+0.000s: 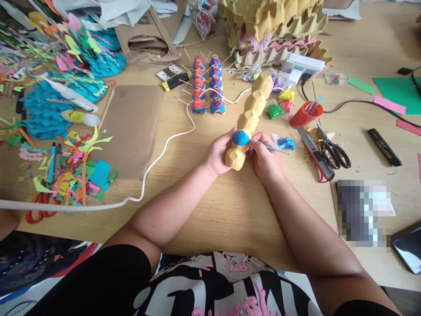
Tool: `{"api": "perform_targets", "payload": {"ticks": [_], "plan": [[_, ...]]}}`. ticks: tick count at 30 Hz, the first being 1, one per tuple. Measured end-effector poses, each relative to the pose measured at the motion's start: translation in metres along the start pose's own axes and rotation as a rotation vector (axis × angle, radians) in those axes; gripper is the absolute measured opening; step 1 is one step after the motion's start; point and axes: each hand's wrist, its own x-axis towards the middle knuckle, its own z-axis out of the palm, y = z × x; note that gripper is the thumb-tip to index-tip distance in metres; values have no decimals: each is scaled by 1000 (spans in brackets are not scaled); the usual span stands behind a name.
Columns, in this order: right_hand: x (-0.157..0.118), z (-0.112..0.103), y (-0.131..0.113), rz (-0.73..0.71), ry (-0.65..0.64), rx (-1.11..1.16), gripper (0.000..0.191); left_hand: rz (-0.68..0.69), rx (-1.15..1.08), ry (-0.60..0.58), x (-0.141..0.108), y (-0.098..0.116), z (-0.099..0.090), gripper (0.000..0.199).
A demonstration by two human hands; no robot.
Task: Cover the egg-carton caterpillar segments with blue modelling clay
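A strip of yellow egg carton cups (247,120) slants away from me above the table. One cup near its close end carries a smooth blue clay-like patch (241,138). My left hand (219,151) is closed round the strip's near left side. At the right edge of the blue patch, the fingers of my right hand (265,159) are pinched together. A thin blue stick (278,150) sticks out to the right from that hand. A small bag with blue clay-like material (285,143) lies just beyond it.
Two decorated carton strips, one red (198,83) and one purple (215,83), stand behind with pins in them. A white cable (169,140) crosses the table. To the right lie a box cutter (315,153), scissors (334,149) and a red cup (305,115). Paper scraps (77,169) cover the left.
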Motion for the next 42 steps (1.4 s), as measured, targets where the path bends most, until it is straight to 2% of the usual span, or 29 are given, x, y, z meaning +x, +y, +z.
{"api": "perform_targets", "payload": {"ticks": [7,12,18,23,26,32,38,42], "plan": [[-4,3,-2,-76,28,-86,47,23,3,-8,2,-2,-3,37],[-5,3,-7,-203,39,-254,51,33,30,-4,5,-2,-6,35],[-7,-1,-15,-349,77,-496,36,55,22,-25,7,-4,-7,33],[-8,-4,-17,-434,76,-623,32,35,50,13,7,-6,-4,29],[-6,-5,-13,-415,91,-600,34,42,52,32,7,-7,-3,29],[0,-11,-7,-355,221,-362,48,47,41,44,7,-6,-4,34],[0,-11,-15,-338,24,-341,53,24,37,13,9,-8,-7,33],[-1,-7,-15,-331,18,-375,55,16,25,-4,9,-8,-8,31]]}}
